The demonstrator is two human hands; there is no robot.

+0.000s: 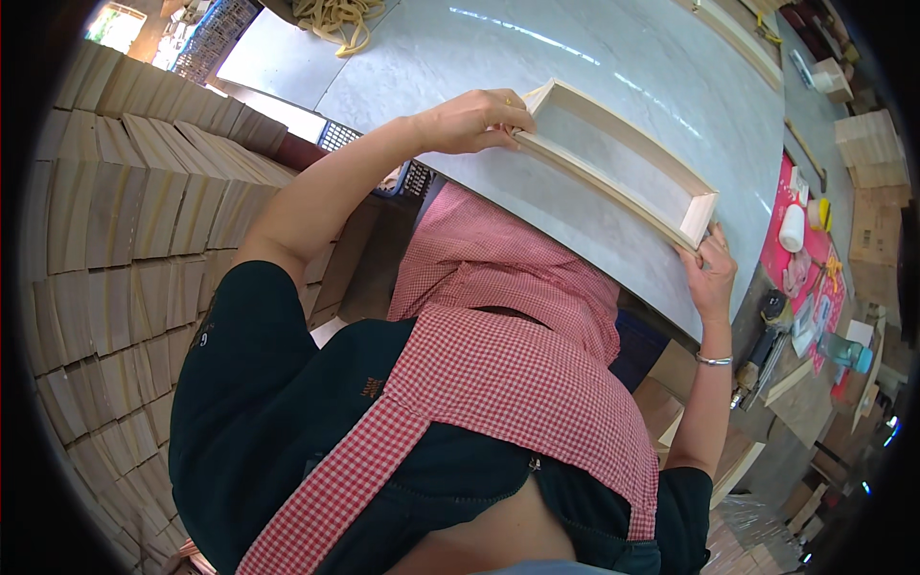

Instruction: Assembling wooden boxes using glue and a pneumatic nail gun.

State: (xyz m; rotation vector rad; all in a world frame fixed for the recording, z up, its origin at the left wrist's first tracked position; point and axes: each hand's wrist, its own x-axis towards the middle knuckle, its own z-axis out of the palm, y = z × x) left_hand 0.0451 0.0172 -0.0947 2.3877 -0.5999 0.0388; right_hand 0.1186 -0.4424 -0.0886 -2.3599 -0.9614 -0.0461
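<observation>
Your left hand (471, 122) grips one end of the frame (623, 163), fingers curled over its corner. Your right hand (710, 271) clasps the other end, fingers against its short side. The frame, a shallow open rectangle of pale wood, lies flat on the grey desk (575, 67) at its near edge. Stacked boards (134, 220) rise beside your left arm. A white roll (793, 228) stands well beyond your right hand.

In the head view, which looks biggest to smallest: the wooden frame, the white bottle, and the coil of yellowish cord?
1. Wooden frame, held at both ends by the left hand and right hand.
2. Coil of yellowish cord, partly cut off and farther away, so unsure.
3. White bottle.
</observation>
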